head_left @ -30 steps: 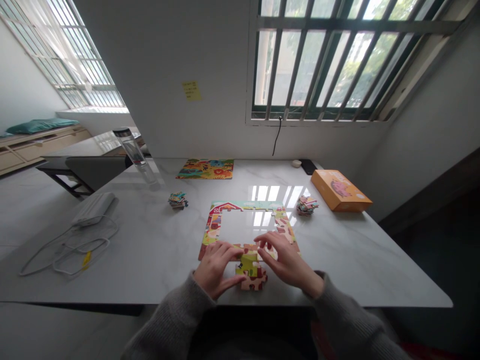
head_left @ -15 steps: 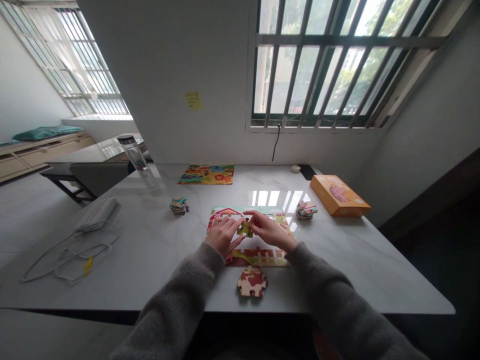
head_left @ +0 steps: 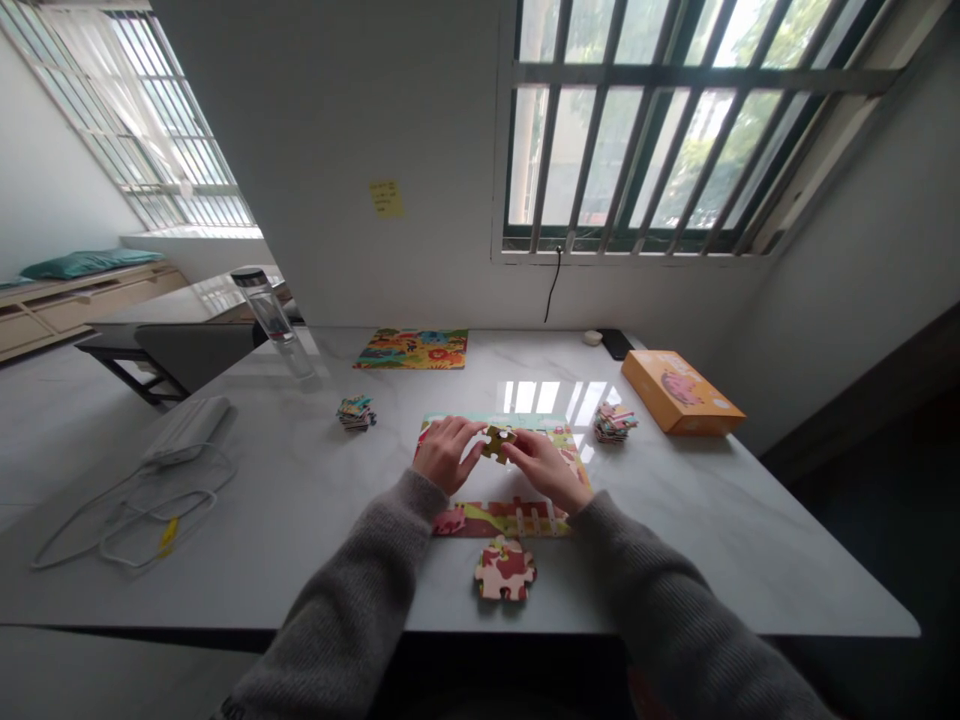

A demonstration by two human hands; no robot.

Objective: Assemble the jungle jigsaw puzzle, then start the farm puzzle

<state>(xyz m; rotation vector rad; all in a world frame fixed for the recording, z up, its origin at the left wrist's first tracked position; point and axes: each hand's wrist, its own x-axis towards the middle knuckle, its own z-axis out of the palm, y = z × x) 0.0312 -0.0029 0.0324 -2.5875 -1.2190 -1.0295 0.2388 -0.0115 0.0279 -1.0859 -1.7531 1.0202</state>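
A yellow-green puzzle piece is pinched between both my hands above a partly assembled jigsaw puzzle. My left hand grips its left edge with thumb and fingers. From the other side, my right hand holds the right edge. Beneath them lies the farm-scene jigsaw, with a pink animal and a fence along its near strip; its middle shows bare table, and my hands hide part of the upper rows. Close to the table's front edge sits a small pile of puzzle pieces in pink and dark red.
Stacks of puzzle pieces stand to the left and right. Behind are a completed animal puzzle, a glass bottle and a dark phone. An orange box lies at right, a white pouch with cables at left.
The puzzle piece has been raised slightly and turned between my hands. My left hand has drawn back from over the near strip, uncovering the pink animal.
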